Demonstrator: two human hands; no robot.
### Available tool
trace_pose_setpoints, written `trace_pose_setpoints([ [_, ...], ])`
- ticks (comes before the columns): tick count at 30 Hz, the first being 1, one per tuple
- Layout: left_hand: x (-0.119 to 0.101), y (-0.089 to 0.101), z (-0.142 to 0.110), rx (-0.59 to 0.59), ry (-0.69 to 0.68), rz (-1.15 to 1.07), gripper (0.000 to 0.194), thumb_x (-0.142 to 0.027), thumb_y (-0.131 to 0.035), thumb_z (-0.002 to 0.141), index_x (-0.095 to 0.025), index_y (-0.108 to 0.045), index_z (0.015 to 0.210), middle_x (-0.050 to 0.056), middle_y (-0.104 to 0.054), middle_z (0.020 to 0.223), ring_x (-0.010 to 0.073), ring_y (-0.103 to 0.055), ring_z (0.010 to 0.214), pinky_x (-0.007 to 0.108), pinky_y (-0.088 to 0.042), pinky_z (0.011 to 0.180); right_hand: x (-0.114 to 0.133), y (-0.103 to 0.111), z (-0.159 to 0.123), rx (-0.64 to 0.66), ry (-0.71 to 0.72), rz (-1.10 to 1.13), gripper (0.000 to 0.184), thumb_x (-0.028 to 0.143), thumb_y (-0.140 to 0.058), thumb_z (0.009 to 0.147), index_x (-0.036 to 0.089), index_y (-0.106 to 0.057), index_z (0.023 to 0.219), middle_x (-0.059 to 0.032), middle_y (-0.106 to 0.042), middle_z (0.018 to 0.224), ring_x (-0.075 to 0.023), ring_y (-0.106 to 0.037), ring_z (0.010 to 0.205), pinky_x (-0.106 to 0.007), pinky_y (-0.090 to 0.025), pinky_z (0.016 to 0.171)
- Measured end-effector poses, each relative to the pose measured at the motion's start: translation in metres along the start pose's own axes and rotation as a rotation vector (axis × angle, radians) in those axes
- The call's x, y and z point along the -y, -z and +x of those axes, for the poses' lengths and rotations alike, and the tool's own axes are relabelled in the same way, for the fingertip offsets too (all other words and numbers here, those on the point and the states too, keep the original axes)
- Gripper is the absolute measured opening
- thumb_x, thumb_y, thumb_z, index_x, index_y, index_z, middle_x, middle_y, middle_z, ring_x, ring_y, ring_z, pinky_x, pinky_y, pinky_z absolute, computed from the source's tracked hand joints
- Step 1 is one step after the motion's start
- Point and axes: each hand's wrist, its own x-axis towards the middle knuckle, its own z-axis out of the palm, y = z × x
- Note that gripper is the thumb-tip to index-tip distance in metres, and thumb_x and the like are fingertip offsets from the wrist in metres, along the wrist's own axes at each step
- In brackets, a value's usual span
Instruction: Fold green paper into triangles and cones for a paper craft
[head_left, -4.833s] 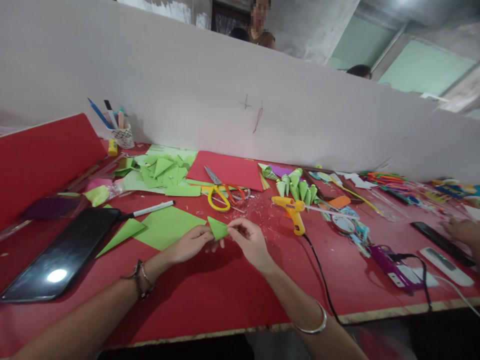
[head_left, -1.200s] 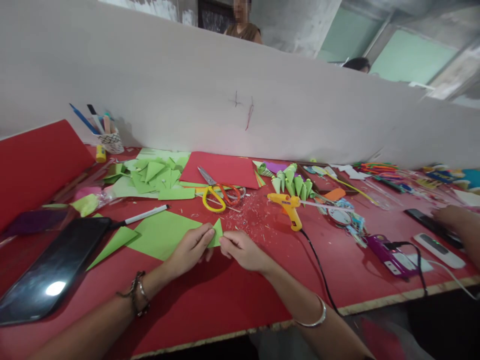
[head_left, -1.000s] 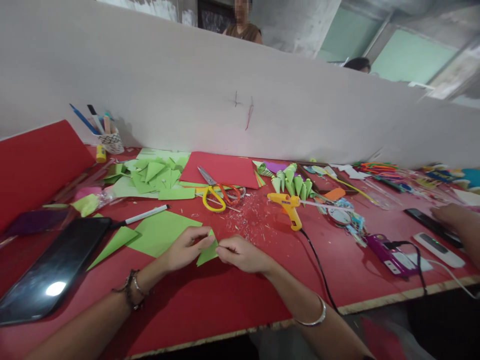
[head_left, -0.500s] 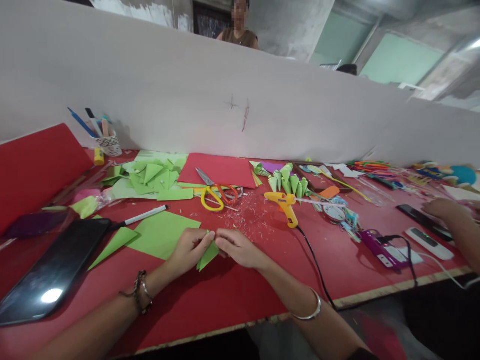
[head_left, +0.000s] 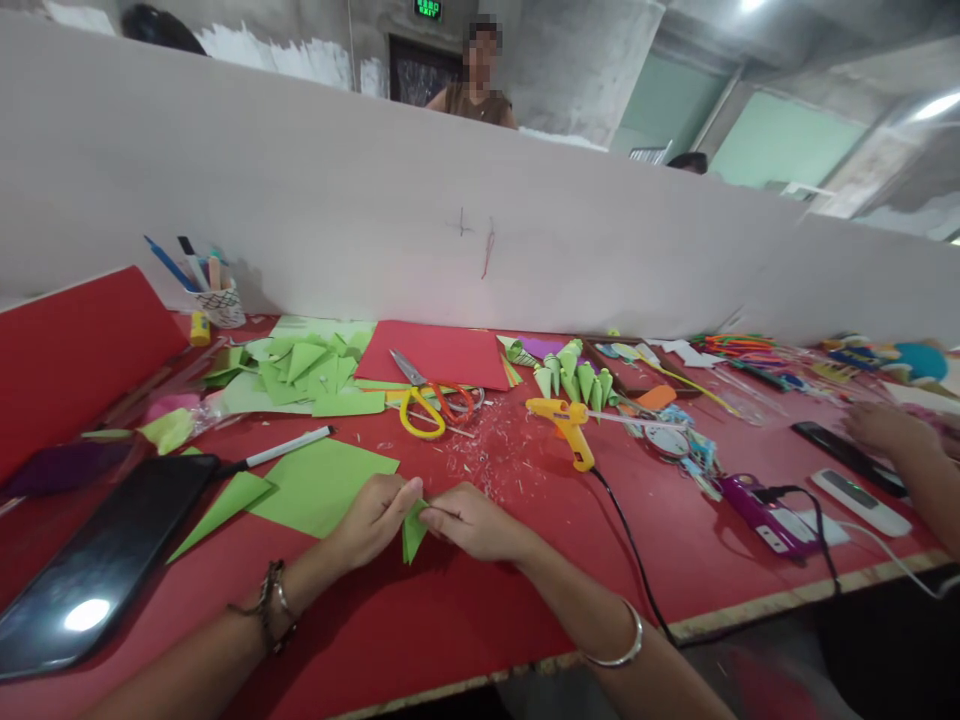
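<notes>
Between my two hands is a small folded piece of green paper (head_left: 413,534), its pointed layers hanging down over the red table. My left hand (head_left: 379,515) pinches its left side between thumb and fingers. From the other side my right hand (head_left: 469,520) grips it, thumb on the near face; the right fingertips are partly hidden. Under and beside my left wrist lie a flat green sheet (head_left: 322,485) and a green folded cone (head_left: 225,510). Beyond my hands rest scissors (head_left: 422,405) with yellow and orange handles.
A yellow glue gun (head_left: 566,428) with a black cord lies right of my hands. Green paper cones (head_left: 574,375) stand behind it. At left are a phone (head_left: 112,550) and a marker (head_left: 285,448). A purple power strip (head_left: 769,515) and another person's hand (head_left: 892,430) are at right.
My hands have moved slightly apart and left, showing more of the folded green paper between them. The view has tilted up a little.
</notes>
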Motion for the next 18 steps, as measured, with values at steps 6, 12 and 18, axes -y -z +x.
trace_pose_setpoints([
  [6, 0.003, -0.003, 0.0, 0.034, 0.036, 0.062, 0.043, -0.037, -0.022, 0.087, -0.018, -0.031, 0.049, -0.004, -0.034, 0.046, 0.0084, -0.033, 0.045, 0.022, -0.029, 0.048, -0.004, 0.006, -0.001, -0.109, 0.052, -0.39, 0.039, 0.032, -0.035, 0.087, 0.016, -0.044, 0.052, 0.0025, -0.039, 0.048, -0.0082, -0.031, 0.046, -0.023, -0.017, 0.049],
  [12, 0.005, -0.005, -0.001, 0.232, -0.021, 0.159, 0.03, -0.033, -0.031, 0.087, -0.017, -0.051, 0.072, 0.0, -0.056, 0.068, 0.0117, -0.049, 0.062, 0.022, -0.038, 0.061, -0.013, 0.018, -0.003, -0.164, 0.069, -0.352, 0.037, 0.03, -0.035, 0.087, 0.016, -0.039, 0.052, 0.0043, -0.035, 0.048, -0.0068, -0.031, 0.045, -0.021, -0.021, 0.049],
  [18, 0.004, -0.014, 0.008, 0.178, -0.069, 0.174, 0.025, -0.029, -0.029, 0.088, -0.017, -0.049, 0.077, 0.003, -0.057, 0.077, 0.0134, -0.051, 0.071, 0.024, -0.04, 0.067, -0.018, 0.02, -0.007, -0.161, 0.099, -0.315, 0.036, 0.029, -0.037, 0.084, 0.017, -0.032, 0.05, 0.0048, -0.03, 0.047, -0.0063, -0.027, 0.045, -0.021, -0.02, 0.048],
])
